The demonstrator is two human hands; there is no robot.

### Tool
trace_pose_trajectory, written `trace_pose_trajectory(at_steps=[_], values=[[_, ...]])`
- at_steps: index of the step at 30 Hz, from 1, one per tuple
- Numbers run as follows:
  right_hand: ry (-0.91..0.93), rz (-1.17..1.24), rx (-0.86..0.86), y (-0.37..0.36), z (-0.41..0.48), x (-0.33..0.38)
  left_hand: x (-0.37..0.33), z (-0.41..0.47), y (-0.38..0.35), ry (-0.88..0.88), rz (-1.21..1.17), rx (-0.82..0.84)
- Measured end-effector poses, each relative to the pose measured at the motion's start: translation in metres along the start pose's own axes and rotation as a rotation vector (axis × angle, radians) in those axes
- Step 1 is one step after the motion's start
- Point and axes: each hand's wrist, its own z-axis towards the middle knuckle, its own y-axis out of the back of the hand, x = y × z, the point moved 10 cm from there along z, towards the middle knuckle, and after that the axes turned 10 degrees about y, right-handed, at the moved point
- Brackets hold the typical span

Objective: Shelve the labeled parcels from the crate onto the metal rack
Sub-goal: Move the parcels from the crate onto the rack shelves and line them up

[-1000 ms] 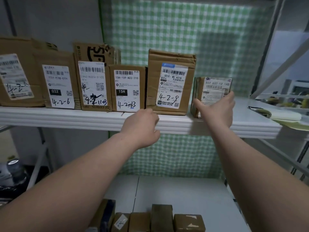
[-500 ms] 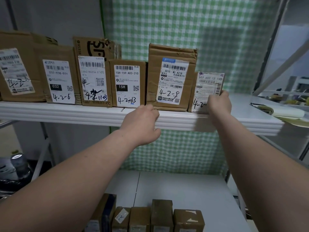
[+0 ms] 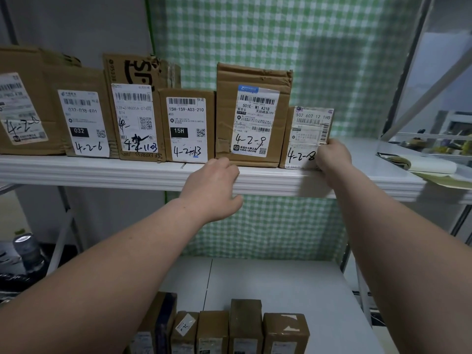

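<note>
Gripping small parcel [image 3: 304, 139] w/ R hand [image 3: 332, 159] at its right edge; upright at right end of row on upper shelf [image 3: 102, 172], touching taller parcel [image 3: 252, 116]. Clutching shelf's front lip w/ L hand [image 3: 214, 190], thumb under. More boxes [image 3: 245, 325] on lower shelf [image 3: 281, 282].

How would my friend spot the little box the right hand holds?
Find the upper white metal shelf with its row of parcels. The small brown cardboard parcel stands last on the right, held by the right hand. It is the shortest there.
</note>
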Motion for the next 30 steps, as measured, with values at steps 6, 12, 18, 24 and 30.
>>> trace_pose_trajectory(at_steps=[6,12,18,24,30], values=[[-0.001,0.027,-0.165,0.013,-0.013,-0.007,0.001,-0.006,-0.004,0.030,-0.022,0.028],[0.076,0.025,-0.266,0.021,-0.042,0.002,-0.001,-0.021,-0.018,0.039,0.027,0.122],[0.141,0.081,-0.192,0.016,-0.087,0.023,0.006,-0.039,-0.022,0.061,0.009,0.283],[0.043,0.283,0.286,-0.066,-0.164,0.016,0.035,-0.103,-0.030,0.127,-0.068,0.382],[-0.056,0.314,0.546,-0.140,-0.277,0.012,0.107,-0.208,-0.034,0.265,-0.133,0.467]])
